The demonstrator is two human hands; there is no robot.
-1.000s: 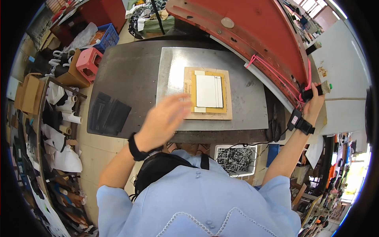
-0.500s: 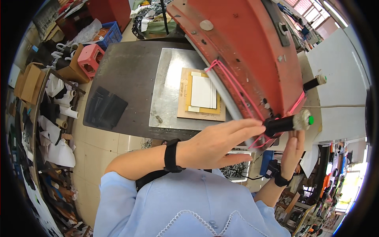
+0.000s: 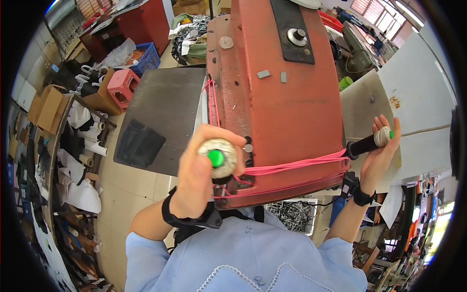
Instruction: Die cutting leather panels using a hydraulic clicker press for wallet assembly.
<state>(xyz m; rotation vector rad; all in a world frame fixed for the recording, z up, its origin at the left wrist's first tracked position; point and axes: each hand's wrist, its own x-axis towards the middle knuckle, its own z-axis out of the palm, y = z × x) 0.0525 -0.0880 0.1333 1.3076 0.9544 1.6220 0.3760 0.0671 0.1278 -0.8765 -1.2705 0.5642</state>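
Note:
My left hand (image 3: pixel 190 180) is wrapped round the left handle (image 3: pixel 224 145), which has a pale wound tip and a green button (image 3: pixel 215 157). On the right, my right hand (image 3: pixel 374 168) lies against the black right handle (image 3: pixel 362 146). Its fingers stretch upward beside that handle's pale wrapped end, without closing round it. Both handles stick out from the near end of a big red press arm (image 3: pixel 296 112). Pink cord (image 3: pixel 296 164) runs in several strands across the arm between the handles. The arm hides most of what lies beneath it.
A dark worktable (image 3: pixel 170 97) extends left of the arm, with a black sheet (image 3: pixel 139 141) on it. Behind it stand a pink stool (image 3: pixel 124 87) and a blue crate (image 3: pixel 146 57). Rolls and scraps crowd a rack at far left. A white panel (image 3: pixel 413 107) stands at right.
The red press arm has swung left over the metal plate and the framed board, which are now hidden. My left hand has closed round its handle, and my right hand has moved right and up.

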